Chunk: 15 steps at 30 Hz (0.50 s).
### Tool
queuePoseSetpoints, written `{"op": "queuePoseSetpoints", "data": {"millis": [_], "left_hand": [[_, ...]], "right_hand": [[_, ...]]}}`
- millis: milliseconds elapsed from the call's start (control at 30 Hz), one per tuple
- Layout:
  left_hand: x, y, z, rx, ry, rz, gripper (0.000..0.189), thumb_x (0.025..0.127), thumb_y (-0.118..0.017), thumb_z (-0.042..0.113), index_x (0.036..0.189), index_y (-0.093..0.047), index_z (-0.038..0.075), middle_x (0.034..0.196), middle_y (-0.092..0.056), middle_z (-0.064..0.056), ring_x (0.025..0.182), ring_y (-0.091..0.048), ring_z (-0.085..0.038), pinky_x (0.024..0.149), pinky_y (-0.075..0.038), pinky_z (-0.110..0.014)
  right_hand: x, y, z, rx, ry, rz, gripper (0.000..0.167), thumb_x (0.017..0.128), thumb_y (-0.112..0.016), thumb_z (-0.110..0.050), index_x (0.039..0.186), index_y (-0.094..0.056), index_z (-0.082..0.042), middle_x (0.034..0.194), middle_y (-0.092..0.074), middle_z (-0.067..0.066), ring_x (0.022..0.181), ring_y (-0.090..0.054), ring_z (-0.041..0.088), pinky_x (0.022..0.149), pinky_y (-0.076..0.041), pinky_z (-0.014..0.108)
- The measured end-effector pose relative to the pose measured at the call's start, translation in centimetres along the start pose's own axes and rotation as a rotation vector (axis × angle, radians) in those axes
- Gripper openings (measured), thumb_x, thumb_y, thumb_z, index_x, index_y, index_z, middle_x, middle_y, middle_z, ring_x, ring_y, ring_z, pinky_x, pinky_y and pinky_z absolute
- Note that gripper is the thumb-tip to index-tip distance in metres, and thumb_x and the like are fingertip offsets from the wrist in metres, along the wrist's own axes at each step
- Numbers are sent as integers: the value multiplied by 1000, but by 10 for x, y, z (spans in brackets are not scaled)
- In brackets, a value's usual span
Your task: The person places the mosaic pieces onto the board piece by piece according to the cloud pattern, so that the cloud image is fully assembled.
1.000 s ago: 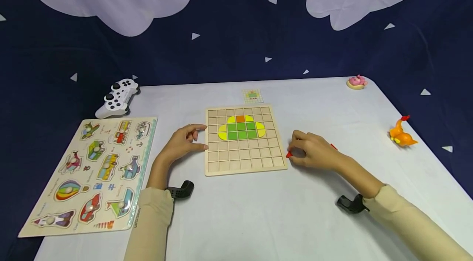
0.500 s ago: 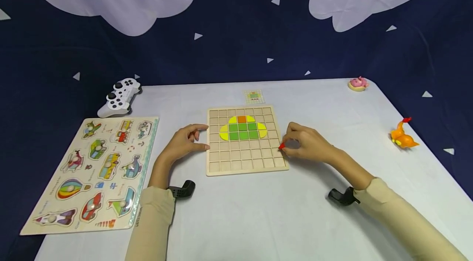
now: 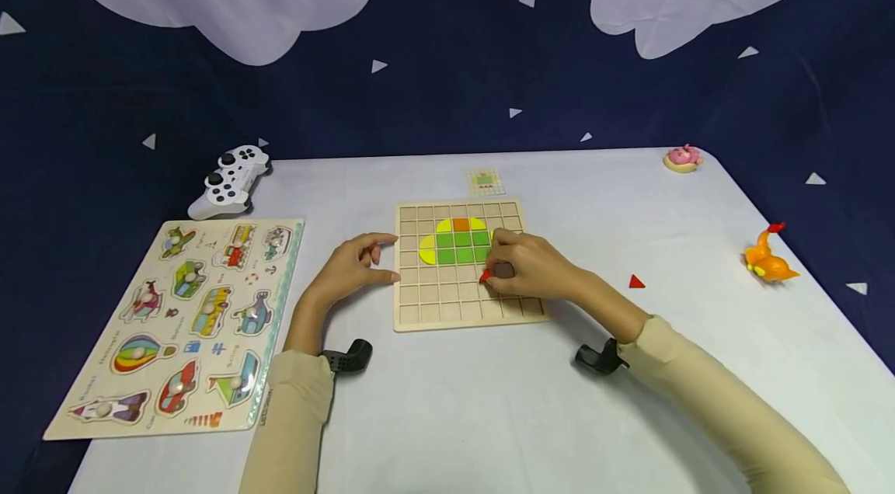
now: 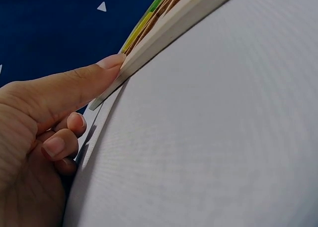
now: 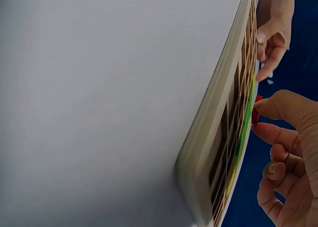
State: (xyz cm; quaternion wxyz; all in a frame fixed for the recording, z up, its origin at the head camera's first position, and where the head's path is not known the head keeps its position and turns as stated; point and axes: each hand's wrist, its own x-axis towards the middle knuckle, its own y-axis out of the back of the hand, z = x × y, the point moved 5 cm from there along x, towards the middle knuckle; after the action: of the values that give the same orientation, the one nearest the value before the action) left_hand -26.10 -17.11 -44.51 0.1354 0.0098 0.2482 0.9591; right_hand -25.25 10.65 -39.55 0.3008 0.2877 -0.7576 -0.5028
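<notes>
A wooden grid board (image 3: 447, 315) lies mid-table, with several green squares (image 3: 454, 249), an orange square (image 3: 461, 224) and yellow rounded pieces (image 3: 427, 250) set in it. At its left edge, my left hand (image 3: 343, 269) touches the frame with thumb and forefinger spread apart; in the left wrist view the thumb (image 4: 102, 73) rests on the rim. My right hand (image 3: 534, 269) pinches a small red triangle piece (image 3: 485, 276) over the board, below the green squares. The right wrist view shows this red piece (image 5: 256, 111) between thumb and forefinger. The hand hides the board's right part.
Another red triangle (image 3: 635, 282) lies right of the board. A small pattern card (image 3: 485, 182) is behind it. Leftward lie a picture puzzle board (image 3: 175, 331) and a white game controller (image 3: 231, 182). An orange toy (image 3: 767, 259) and a pink figurine (image 3: 682, 158) sit at right.
My right hand has carried the red triangle leftward from beside the board to over its grid, uncovering the other red triangle on the table. The left hand stays at the board's edge.
</notes>
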Motion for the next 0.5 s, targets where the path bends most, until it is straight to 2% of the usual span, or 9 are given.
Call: {"op": "queuePoseSetpoints", "data": {"millis": [233,500], "left_hand": [[-2,2,-1,-5,10,6,64,75,-84,11,134,-59,7,85,-45,-5,63,-31,-15,65,-31,-28],[0,1,-1,-2,8,-3,65,75,-85,13,135,-59,7,85,-45,-4,64,-32,-15,65,-31,-28]], "right_hand": [[20,-10,-10,-12,21,-8,14,83,-75,-23,90,-77,-12,87,-55,-2,71,-48,10,69,-46,28],[33,-19,-16,-10,26,-12,14,84,-75,-24,90,-76,-12,90,-55,-2,72,-49,9,69,-47,29]]}}
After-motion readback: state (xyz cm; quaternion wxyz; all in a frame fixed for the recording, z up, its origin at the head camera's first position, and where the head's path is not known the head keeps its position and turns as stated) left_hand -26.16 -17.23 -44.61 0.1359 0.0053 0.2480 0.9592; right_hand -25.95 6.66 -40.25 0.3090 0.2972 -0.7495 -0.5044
